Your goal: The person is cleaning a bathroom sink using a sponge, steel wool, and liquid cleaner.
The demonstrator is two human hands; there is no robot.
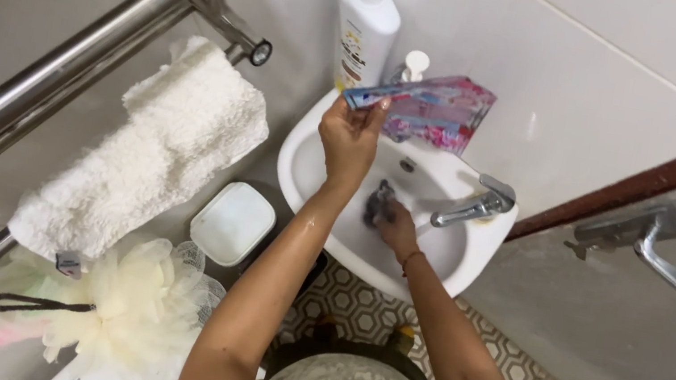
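White-tiled bathroom: over the white ceramic basin (326, 206), your left hand (353, 136) pinches a pink-and-blue plastic sachet (432, 110) aloft, while your right hand (394, 224) grips a dark scrubbing cloth (378, 202) inside the bowl.

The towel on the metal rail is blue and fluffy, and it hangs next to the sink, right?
Not quite. The towel is white, not blue. The head view shows it fluffy, draped over the metal rail, hanging beside the sink, where the left hand holds a pink and blue packet.
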